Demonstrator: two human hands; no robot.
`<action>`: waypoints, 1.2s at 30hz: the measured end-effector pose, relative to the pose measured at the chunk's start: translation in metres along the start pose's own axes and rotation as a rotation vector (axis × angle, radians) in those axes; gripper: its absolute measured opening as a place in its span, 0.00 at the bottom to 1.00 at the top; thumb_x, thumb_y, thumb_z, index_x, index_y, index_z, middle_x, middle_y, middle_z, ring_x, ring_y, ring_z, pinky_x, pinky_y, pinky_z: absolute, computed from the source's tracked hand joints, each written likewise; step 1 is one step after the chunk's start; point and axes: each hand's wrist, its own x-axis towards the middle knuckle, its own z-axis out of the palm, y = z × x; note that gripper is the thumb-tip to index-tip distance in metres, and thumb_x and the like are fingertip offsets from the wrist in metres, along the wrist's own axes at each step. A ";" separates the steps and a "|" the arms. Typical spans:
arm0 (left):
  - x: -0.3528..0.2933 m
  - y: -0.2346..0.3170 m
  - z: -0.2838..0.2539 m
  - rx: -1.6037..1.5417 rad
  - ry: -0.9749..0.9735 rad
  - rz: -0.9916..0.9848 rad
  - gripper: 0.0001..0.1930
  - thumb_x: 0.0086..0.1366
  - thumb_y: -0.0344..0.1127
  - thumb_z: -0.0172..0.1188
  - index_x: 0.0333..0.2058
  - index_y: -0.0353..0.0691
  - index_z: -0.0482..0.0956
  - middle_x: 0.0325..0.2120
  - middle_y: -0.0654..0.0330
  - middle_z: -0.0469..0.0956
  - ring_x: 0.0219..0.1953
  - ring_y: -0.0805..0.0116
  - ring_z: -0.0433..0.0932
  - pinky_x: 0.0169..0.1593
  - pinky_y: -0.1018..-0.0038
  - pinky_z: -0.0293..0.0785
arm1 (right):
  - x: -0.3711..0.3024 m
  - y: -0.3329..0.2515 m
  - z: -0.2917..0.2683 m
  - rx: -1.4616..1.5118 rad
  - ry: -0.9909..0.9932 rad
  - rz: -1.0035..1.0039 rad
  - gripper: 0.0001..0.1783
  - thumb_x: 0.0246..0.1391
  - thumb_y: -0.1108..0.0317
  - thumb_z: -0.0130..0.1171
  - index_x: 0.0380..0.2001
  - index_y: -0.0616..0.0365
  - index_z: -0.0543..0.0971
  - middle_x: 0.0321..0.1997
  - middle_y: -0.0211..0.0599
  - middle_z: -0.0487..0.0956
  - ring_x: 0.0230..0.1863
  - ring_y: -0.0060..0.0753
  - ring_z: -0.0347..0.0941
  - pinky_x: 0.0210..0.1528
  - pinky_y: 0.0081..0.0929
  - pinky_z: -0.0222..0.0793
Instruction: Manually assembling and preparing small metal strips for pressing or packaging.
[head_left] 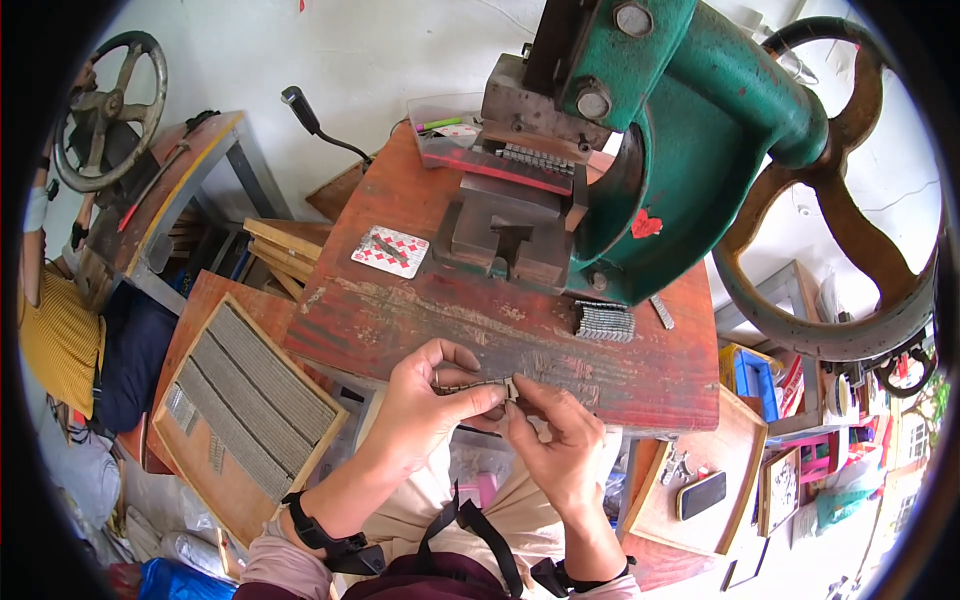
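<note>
My left hand (425, 405) is closed around a thin dark strip of small linked-looking metal pieces (468, 384), just off the front edge of the wooden table (400, 330). Thumb and fingers of my right hand (553, 430) pinch a small light metal piece (511, 388) at the strip's right end. Both hands are close together, nearly touching. Beyond them stands a green hand press (690, 150), with a slotted steel block (505, 235) at its base. A bundle of similar grey metal strips (605, 321) lies near the press foot.
A playing card (378, 258) with a small metal strip on it lies on the table. Left, a wooden tray (338, 418) holds rows of grey strips. Right, another tray (725, 530) holds a phone (701, 496). The press handwheel (850, 345) juts out right. At far left sits another person (60, 340).
</note>
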 end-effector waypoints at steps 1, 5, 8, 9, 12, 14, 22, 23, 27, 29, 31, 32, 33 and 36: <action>0.000 0.000 0.000 0.007 -0.003 -0.004 0.16 0.55 0.21 0.63 0.38 0.32 0.64 0.29 0.50 0.79 0.31 0.66 0.81 0.34 0.71 0.82 | 0.000 0.000 0.000 -0.005 0.009 -0.020 0.18 0.44 0.79 0.63 0.42 0.64 0.79 0.38 0.44 0.80 0.35 0.31 0.80 0.37 0.24 0.77; 0.000 -0.003 0.000 0.045 0.007 0.012 0.17 0.55 0.21 0.63 0.39 0.32 0.64 0.30 0.50 0.79 0.31 0.66 0.81 0.34 0.71 0.82 | -0.002 0.006 0.005 -0.050 0.070 -0.117 0.18 0.44 0.80 0.63 0.42 0.63 0.78 0.37 0.44 0.80 0.33 0.33 0.80 0.35 0.24 0.77; 0.001 -0.005 0.000 0.114 0.005 0.085 0.17 0.55 0.21 0.63 0.39 0.32 0.64 0.31 0.50 0.79 0.32 0.67 0.80 0.34 0.72 0.82 | -0.002 0.005 0.007 -0.094 0.092 -0.129 0.18 0.44 0.80 0.64 0.42 0.63 0.78 0.36 0.44 0.80 0.33 0.35 0.80 0.34 0.25 0.77; 0.001 -0.002 0.001 0.082 -0.002 0.057 0.17 0.55 0.21 0.63 0.39 0.32 0.64 0.31 0.50 0.79 0.32 0.67 0.80 0.34 0.72 0.82 | -0.002 0.004 0.006 -0.095 0.091 -0.129 0.18 0.44 0.80 0.64 0.42 0.63 0.78 0.36 0.44 0.80 0.33 0.35 0.80 0.34 0.25 0.77; 0.001 0.002 0.002 0.057 -0.006 0.009 0.17 0.56 0.21 0.63 0.40 0.32 0.63 0.31 0.50 0.79 0.32 0.68 0.80 0.33 0.73 0.81 | -0.002 0.003 -0.001 -0.129 0.069 -0.166 0.16 0.44 0.79 0.64 0.40 0.63 0.79 0.36 0.44 0.80 0.33 0.36 0.80 0.34 0.25 0.76; -0.001 0.004 0.002 0.062 -0.006 -0.013 0.18 0.56 0.21 0.63 0.41 0.32 0.63 0.31 0.49 0.79 0.32 0.68 0.80 0.32 0.73 0.81 | -0.001 0.006 -0.008 -0.125 0.020 -0.205 0.15 0.44 0.79 0.65 0.39 0.64 0.79 0.35 0.44 0.80 0.33 0.37 0.79 0.34 0.26 0.76; -0.003 -0.001 0.006 0.153 -0.018 0.024 0.19 0.56 0.23 0.64 0.41 0.33 0.63 0.32 0.51 0.79 0.32 0.71 0.79 0.30 0.76 0.80 | -0.002 0.007 -0.012 -0.106 0.001 -0.221 0.15 0.42 0.79 0.66 0.37 0.64 0.79 0.33 0.43 0.80 0.33 0.38 0.79 0.33 0.27 0.76; -0.002 -0.001 0.006 0.155 -0.017 0.022 0.19 0.56 0.23 0.64 0.41 0.33 0.63 0.32 0.51 0.79 0.32 0.71 0.79 0.30 0.76 0.80 | -0.001 0.008 -0.012 -0.132 0.002 -0.225 0.14 0.42 0.79 0.66 0.37 0.64 0.79 0.33 0.43 0.80 0.33 0.38 0.79 0.33 0.27 0.76; -0.002 0.001 0.005 0.098 -0.028 -0.032 0.19 0.55 0.23 0.64 0.40 0.33 0.63 0.32 0.51 0.79 0.32 0.71 0.79 0.30 0.76 0.79 | -0.003 0.004 -0.014 -0.075 0.002 -0.171 0.16 0.42 0.81 0.66 0.38 0.65 0.80 0.33 0.43 0.81 0.33 0.33 0.80 0.35 0.22 0.74; -0.002 0.000 0.005 0.071 -0.038 -0.044 0.19 0.55 0.23 0.64 0.40 0.34 0.63 0.31 0.51 0.79 0.31 0.71 0.79 0.30 0.76 0.79 | -0.005 0.002 -0.014 0.027 -0.034 -0.043 0.17 0.43 0.82 0.65 0.41 0.67 0.79 0.35 0.42 0.81 0.34 0.28 0.79 0.36 0.21 0.74; -0.001 -0.001 0.006 0.026 -0.017 -0.068 0.19 0.54 0.23 0.65 0.40 0.34 0.63 0.30 0.50 0.79 0.30 0.69 0.80 0.29 0.75 0.79 | -0.006 0.003 -0.014 0.066 -0.036 -0.013 0.18 0.44 0.81 0.64 0.42 0.66 0.79 0.36 0.44 0.81 0.35 0.30 0.79 0.38 0.22 0.74; -0.001 -0.001 0.007 0.027 -0.019 -0.071 0.19 0.54 0.23 0.65 0.40 0.34 0.63 0.30 0.50 0.79 0.30 0.69 0.80 0.29 0.75 0.79 | -0.007 0.003 -0.014 0.102 -0.037 0.017 0.18 0.44 0.81 0.63 0.43 0.66 0.78 0.37 0.45 0.80 0.35 0.32 0.80 0.39 0.24 0.75; -0.001 -0.001 0.008 0.019 -0.009 -0.071 0.20 0.54 0.22 0.65 0.40 0.34 0.63 0.30 0.50 0.79 0.29 0.68 0.80 0.29 0.75 0.79 | -0.007 0.003 -0.014 0.102 -0.035 0.019 0.18 0.44 0.81 0.63 0.43 0.66 0.78 0.37 0.45 0.80 0.35 0.32 0.80 0.39 0.24 0.75; -0.002 -0.001 0.009 0.002 -0.006 -0.071 0.20 0.53 0.22 0.65 0.40 0.34 0.63 0.29 0.50 0.79 0.29 0.67 0.81 0.29 0.74 0.79 | -0.008 0.003 -0.014 0.116 -0.023 0.035 0.18 0.44 0.81 0.63 0.43 0.67 0.78 0.37 0.45 0.80 0.35 0.31 0.80 0.39 0.24 0.75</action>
